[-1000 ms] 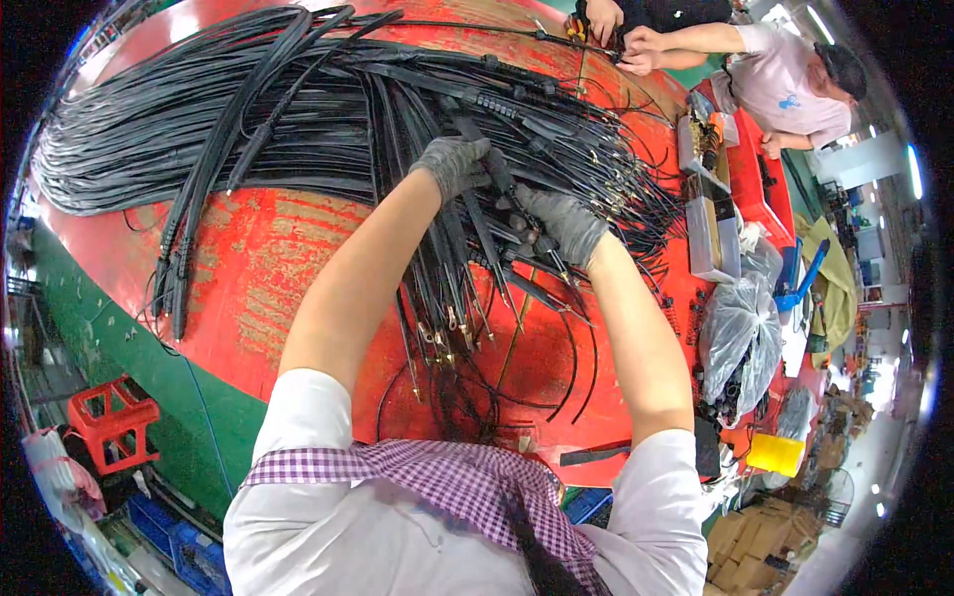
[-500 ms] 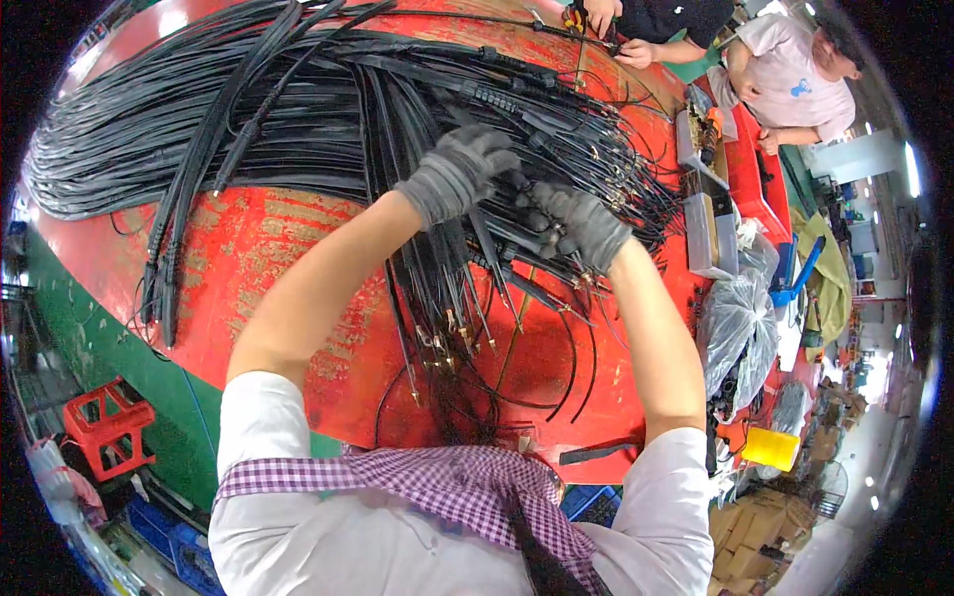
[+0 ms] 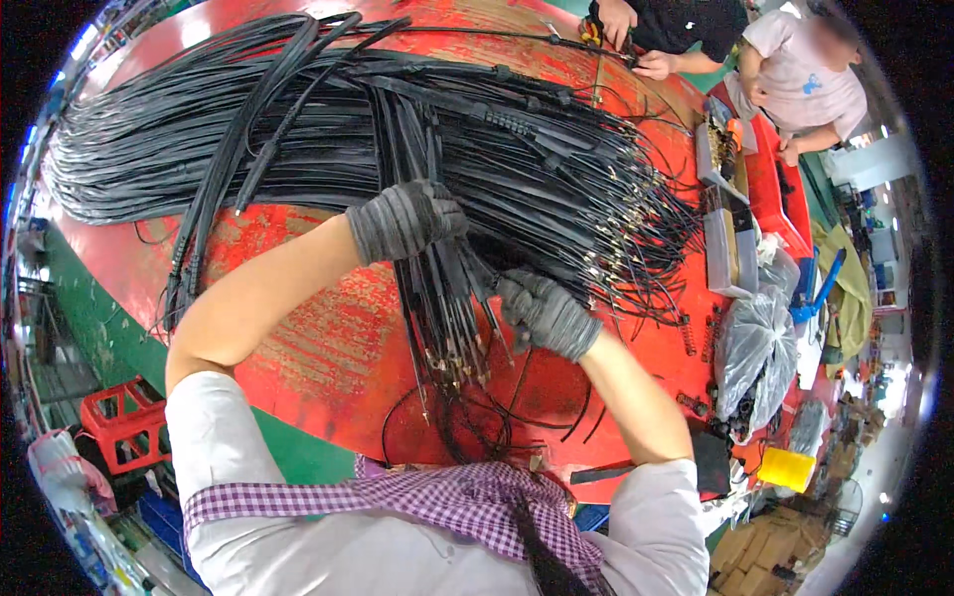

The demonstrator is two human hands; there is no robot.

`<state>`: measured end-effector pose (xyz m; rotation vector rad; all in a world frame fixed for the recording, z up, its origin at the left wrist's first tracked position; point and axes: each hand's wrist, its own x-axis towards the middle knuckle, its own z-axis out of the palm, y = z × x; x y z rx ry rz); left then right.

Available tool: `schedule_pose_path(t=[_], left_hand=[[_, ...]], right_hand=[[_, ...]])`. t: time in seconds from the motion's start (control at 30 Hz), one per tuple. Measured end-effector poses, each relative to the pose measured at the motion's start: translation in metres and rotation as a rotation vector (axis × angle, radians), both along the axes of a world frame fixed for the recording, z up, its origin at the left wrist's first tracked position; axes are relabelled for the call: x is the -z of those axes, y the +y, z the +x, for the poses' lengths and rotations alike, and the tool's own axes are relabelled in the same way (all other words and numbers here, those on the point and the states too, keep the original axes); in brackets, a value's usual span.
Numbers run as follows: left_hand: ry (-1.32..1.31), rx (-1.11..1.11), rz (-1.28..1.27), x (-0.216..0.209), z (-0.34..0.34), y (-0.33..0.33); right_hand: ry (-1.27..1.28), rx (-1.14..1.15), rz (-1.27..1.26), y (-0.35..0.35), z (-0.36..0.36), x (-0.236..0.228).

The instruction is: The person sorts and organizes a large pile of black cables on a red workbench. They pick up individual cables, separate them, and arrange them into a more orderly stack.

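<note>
A person's grey-gloved left hand (image 3: 405, 221) curls over a black cable bundle (image 3: 437, 310), central on a scuffed red table (image 3: 313, 372); the grey-gloved right hand (image 3: 547, 313), apart, bends just rightward. Either's grip is unclear.

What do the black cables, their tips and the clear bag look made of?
Black cables: probably rubber or PVC jackets, satin, from the soft sheen and smooth bends.
Tips: likely metal, from bright glints.
Clear bag: seemingly thin plastic film, glossy, see-through, crinkled.
</note>
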<state>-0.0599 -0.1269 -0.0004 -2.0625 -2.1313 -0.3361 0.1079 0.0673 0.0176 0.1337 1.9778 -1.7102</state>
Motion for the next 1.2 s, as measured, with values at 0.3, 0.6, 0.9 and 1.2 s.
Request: schedule_pose_path(t=[0.3,0.6,0.9,1.2], left_hand=[[-0.04,-0.058,-0.281,0.009,-0.012,0.057],[-0.332,0.007,0.189,0.034,-0.02,0.083],[-0.574,-0.102,-0.093,0.018,-0.028,0.097],[-0.598,-0.111,-0.339,-0.01,-0.037,0.11]], right_hand=[[0.271,0.038,0.245,0.029,-0.001,0.042],[0.082,0.18,0.448,0.045,-0.023,-0.007],[0.383,-0.01,1.268,0.048,-0.028,0.006],[0.759,-0.011,1.664,0.04,-0.035,0.025]])
